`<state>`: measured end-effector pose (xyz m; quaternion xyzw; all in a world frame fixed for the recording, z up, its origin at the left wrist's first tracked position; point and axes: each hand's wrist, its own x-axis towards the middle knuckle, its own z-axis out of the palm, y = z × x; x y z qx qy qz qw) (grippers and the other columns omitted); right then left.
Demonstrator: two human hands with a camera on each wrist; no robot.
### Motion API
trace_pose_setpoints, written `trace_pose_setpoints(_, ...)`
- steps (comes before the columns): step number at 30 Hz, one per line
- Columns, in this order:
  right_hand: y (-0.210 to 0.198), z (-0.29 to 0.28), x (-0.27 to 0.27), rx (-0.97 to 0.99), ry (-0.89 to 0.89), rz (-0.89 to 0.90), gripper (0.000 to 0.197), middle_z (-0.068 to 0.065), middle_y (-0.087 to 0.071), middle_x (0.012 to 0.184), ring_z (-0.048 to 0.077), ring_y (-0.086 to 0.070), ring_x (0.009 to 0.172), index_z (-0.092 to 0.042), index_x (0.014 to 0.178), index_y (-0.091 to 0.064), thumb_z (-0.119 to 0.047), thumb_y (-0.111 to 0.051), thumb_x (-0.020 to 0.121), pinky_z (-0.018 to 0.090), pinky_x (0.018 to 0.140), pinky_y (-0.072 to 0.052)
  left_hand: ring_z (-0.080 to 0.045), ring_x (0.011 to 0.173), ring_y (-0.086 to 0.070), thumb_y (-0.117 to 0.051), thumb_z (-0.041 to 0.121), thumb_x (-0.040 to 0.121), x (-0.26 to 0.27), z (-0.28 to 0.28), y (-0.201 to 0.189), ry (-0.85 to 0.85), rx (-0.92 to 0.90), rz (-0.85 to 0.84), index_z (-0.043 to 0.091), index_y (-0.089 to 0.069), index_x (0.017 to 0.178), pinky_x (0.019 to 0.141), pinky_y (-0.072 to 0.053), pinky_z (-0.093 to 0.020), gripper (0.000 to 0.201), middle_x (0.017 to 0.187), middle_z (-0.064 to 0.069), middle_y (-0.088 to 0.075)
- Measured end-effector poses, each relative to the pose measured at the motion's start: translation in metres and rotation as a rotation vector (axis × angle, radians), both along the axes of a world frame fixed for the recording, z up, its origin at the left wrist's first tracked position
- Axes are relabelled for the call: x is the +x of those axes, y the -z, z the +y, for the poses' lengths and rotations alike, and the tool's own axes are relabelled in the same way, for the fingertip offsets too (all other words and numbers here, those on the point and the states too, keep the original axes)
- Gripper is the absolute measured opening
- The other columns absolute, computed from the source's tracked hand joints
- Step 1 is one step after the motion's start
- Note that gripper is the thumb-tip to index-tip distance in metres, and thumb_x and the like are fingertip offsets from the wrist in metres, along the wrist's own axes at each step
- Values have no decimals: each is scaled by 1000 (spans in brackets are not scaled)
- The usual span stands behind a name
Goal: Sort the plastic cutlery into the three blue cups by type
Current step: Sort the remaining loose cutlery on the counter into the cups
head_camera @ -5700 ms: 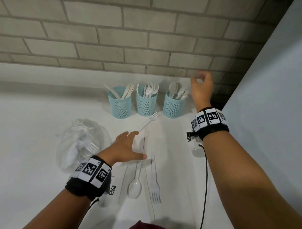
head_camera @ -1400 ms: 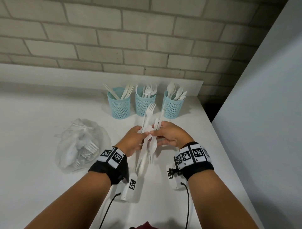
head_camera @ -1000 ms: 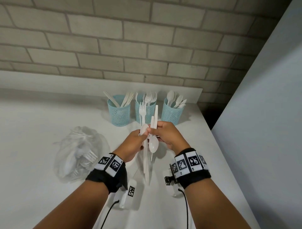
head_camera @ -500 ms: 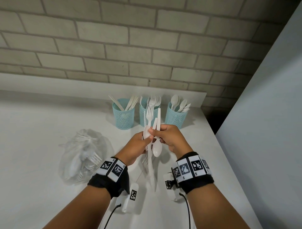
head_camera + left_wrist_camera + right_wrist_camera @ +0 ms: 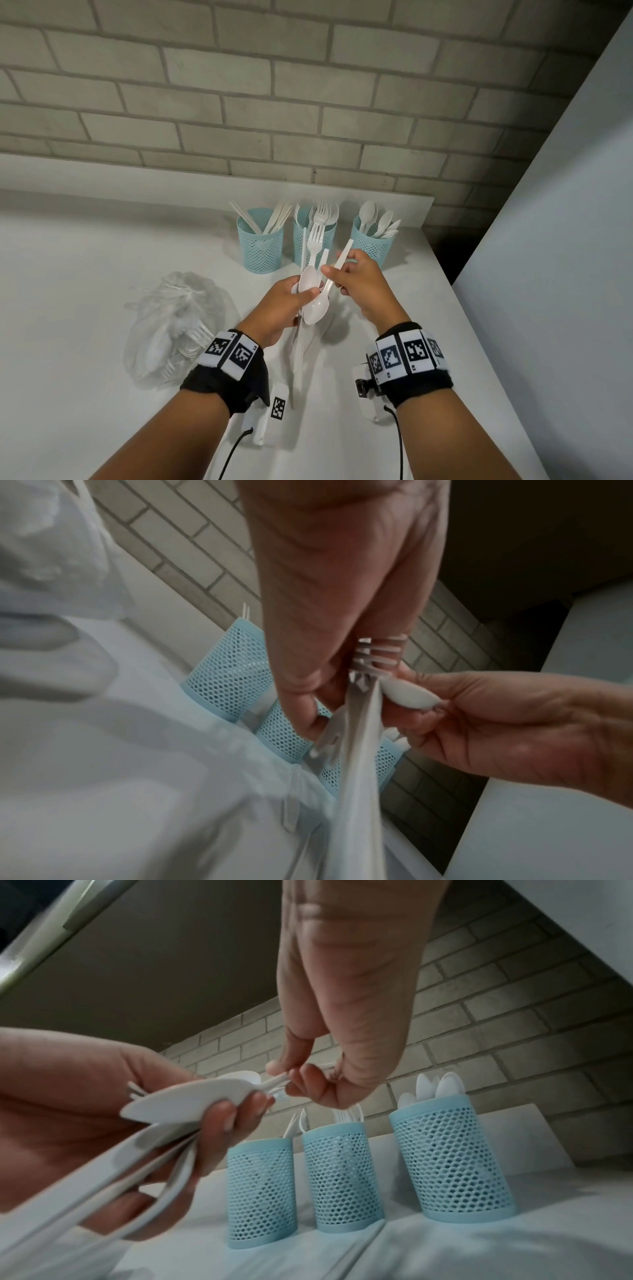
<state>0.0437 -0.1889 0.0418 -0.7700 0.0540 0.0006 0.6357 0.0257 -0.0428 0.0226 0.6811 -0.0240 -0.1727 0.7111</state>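
Three blue mesh cups stand at the back by the wall: the left cup [image 5: 261,245] holds knives, the middle cup [image 5: 326,236] forks, the right cup [image 5: 371,241] spoons. My left hand [image 5: 305,293] grips a bundle of white cutlery in front of them, with a fork [image 5: 315,240] sticking up and handles hanging down. With thumb and fingers my right hand [image 5: 334,270] pinches the handle of a white spoon [image 5: 317,308], whose bowl lies against the bundle. In the right wrist view the spoon [image 5: 192,1102] rests on my left hand's fingers [image 5: 219,1123].
A clear plastic bag [image 5: 171,325] with more white cutlery lies on the white table [image 5: 85,308] to the left. A brick wall stands behind the cups. A pale panel [image 5: 565,240] closes off the right side, close to the table's right edge.
The spoon's handle has tilted to the right in my right hand, away from the upright bundle. Both hands stay together in front of the cups.
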Motion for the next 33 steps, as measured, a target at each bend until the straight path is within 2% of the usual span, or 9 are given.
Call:
trace_pose_setpoints(4, -4, -4, -1, -323, -21, -101, 94, 7, -41, 134, 23, -44, 124, -28, 149, -14, -20, -76, 78, 28, 96, -41, -13, 78, -65, -54, 11, 93, 0, 0, -2, -41, 17, -40, 23, -61, 95, 61, -48, -19, 14, 91, -5, -66)
trace_pose_setpoints(7, -5, -7, -3, -915, -135, -86, 55, 2, -16, 151, 26, -8, 140, -37, 136, -41, -48, -60, 86, 41, 112, -14, 0, 59, -61, -56, 5, 91, -1, 0, -6, -56, 43, -92, 10, -63, 100, 49, -43, -8, 12, 79, -3, -66)
trace_pose_setpoints(9, -6, -10, -3, -1004, -265, -27, 33, -6, -17, 153, 24, 0, 142, -36, 116, -58, -53, -50, 89, 44, 112, -6, 2, 54, -59, -57, 3, 89, -1, 0, -7, -41, 67, -125, 7, -64, 102, 46, -40, -7, 15, 76, -3, -66)
trace_pose_setpoints(13, -8, -16, 1, -868, -449, 5, 23, -11, -55, 118, 18, -35, 126, -33, 91, -64, -49, -46, 93, 44, 104, -23, 3, 50, -56, -57, 2, 88, -3, 2, -10, 8, 82, -132, 8, -64, 98, 43, -36, -7, 14, 75, -3, -65)
trace_pose_setpoints(15, -9, -19, 2, -770, -498, 33, 25, -16, -59, 85, 12, -51, 97, -35, 74, -59, -48, -48, 92, 39, 95, -34, -2, 54, -53, -61, 4, 84, -4, 3, -10, 67, 88, -122, 11, -66, 92, 43, -34, -11, 11, 76, -3, -67)
trace_pose_setpoints(18, -10, -24, 1, -616, -518, 80, 31, -14, -60, 66, 3, -55, 70, -23, 73, -67, -43, -53, 92, 27, 82, -42, 0, 53, -54, -63, 7, 78, -5, 2, -10, 117, 87, -100, 15, -67, 89, 45, -33, -14, 14, 71, 3, -66)
trace_pose_setpoints(25, -22, -34, -8, -133, -272, 18, 43, 0, -44, 58, 6, -37, 46, -15, 75, -61, -43, -38, 97, 14, 47, -34, -9, 62, -54, -42, 26, 99, 1, 9, -8, 50, 17, 29, 20, -63, 105, 64, -38, -27, 23, 75, 7, -66)
trace_pose_setpoints(30, -18, -29, -2, 22, -93, 28, 27, -6, -34, 59, 5, -29, 48, -22, 101, -58, -44, -43, 96, 15, 41, -28, -10, 58, -51, -38, 23, 101, 1, 6, -8, 65, -48, 53, 18, -57, 118, 61, -38, -26, 26, 75, 4, -62)
trace_pose_setpoints(33, -14, -25, 0, 26, -35, 8, 29, -5, -33, 56, 8, -32, 51, -18, 93, -59, -38, -39, 99, 18, 48, -31, -9, 57, -52, -39, 15, 100, 2, 6, -5, 57, -106, 42, 13, -53, 122, 61, -40, -24, 27, 75, 1, -62)
